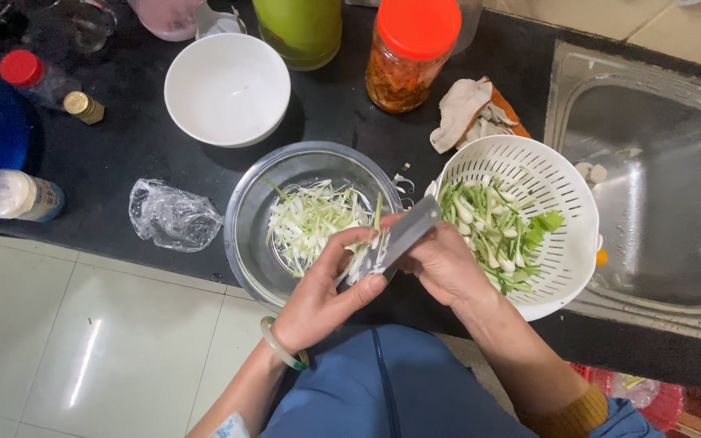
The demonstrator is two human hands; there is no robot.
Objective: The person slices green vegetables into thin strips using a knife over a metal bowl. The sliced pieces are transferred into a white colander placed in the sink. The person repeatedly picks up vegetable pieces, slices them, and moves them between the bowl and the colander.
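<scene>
White colander (565,268), pale green shreds (314,219), black counter (139,146), red-lidded jar (411,53), white bowl (227,89).

A metal bowl (249,235) of shredded greens (311,223) sat at the near edge of the worktop (123,154), with a colander (557,191) of cut stalks (492,231) touching its right side. A sink (659,203) lay right of the colander. Behind the metal bowl stood an empty bowl (227,89); a lidded jar (410,53) stood to that bowl's right. A crumpled plastic bag (172,215) lay left of the metal bowl, a small bottle (19,196) farther left.
</scene>
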